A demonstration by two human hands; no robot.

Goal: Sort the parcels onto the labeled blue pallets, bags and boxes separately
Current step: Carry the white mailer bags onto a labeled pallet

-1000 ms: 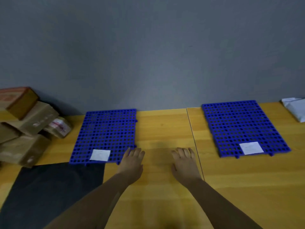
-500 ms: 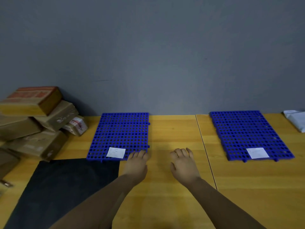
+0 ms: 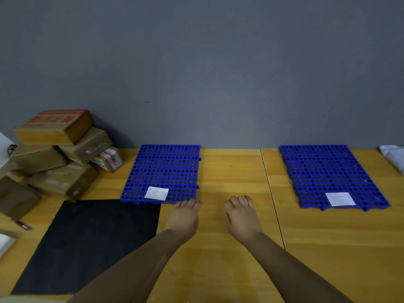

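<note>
Sorting not begun. My left hand [image 3: 184, 218] and right hand [image 3: 242, 217] flat on table [image 3: 328, 248], empty. Both pallets [image 3: 166, 169] bare. Boxes [image 3: 59, 154] stacked far left, bag [image 3: 393, 156] far right. Next: reach left, lift top box.

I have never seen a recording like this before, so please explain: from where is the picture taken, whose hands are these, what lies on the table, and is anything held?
The picture comes from a camera worn on a person's head, looking forward and down. The left hand and right hand are that person's own; both lie flat and open on the wooden table, holding nothing.

On the table lie two blue pallets with holes, the left pallet and the right pallet, each bearing a small white label and no parcels. The writing is too small to read. At the far left is a pile of cardboard boxes. At the far right edge lies a white bag, partly out of view. A black mat lies before the left pallet.
</note>
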